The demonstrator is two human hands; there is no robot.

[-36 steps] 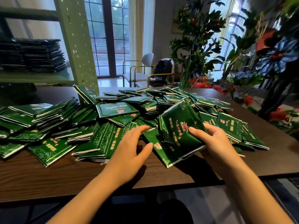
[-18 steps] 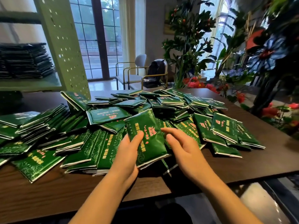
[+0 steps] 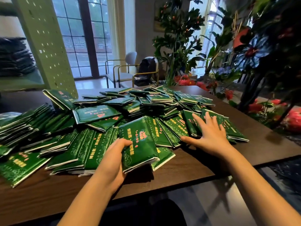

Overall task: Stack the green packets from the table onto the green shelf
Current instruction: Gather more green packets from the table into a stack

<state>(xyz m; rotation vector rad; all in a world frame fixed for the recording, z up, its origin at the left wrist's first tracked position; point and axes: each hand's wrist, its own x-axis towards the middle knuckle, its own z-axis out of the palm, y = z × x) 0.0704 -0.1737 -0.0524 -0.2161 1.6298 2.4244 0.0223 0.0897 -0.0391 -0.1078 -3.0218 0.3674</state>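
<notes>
The left hand (image 3: pixel 112 159) was clamped on a small bundle of packets (image 3: pixel 141 144) at the six o'clock edge of the heap. Its thumb curled over the top face and its fingers were hidden beneath. The bundle's near edge was raised off the table (image 3: pixel 187 167), with a shadow under it. The right hand (image 3: pixel 211 136) lay at about three o'clock from the bundle. It was palm down with the fingers straight and spread wide, pressing flat on the packets there and gripping nothing.

The green packets (image 3: pixel 97 113) were flat, glossy, dark-green pouches with pale edges and a light-green scroll pattern along their borders. They lay in a loose, overlapping heap across the dark wooden table, some in short piles. One was propped on a slant at ten o'clock. The green shelf (image 3: pixel 48 46), a pale perforated upright with a board, stood beyond the heap at ten o'clock. Dark stacks (image 3: pixel 14 57) sat on it, blurred.

Each face carried a red emblem and columns of yellow and red characters, too blurred to read.
</notes>
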